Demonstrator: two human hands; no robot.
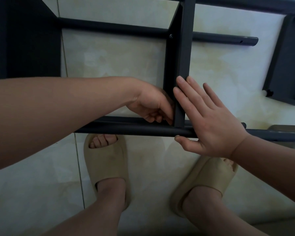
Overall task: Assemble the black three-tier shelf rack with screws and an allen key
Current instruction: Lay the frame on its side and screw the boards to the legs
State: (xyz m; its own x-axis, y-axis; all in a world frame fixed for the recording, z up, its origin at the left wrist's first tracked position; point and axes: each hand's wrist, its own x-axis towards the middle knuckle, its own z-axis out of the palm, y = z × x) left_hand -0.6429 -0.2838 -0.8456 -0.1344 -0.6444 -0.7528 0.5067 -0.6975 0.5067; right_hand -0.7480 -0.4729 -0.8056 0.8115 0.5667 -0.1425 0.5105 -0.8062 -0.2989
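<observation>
Shelf rack (186,48), matte round tubes: right hand (209,120) spread flat; left hand (150,104) curled, grip hidden.

A pale, glossy tiled floor (109,57) with thin grout lines carries the black rack (184,48), laid on its side across the far and middle area. A loose shelf panel (286,65) lies far right, apart from it. Two beige slippers (106,160) stand near, feet inside.
</observation>
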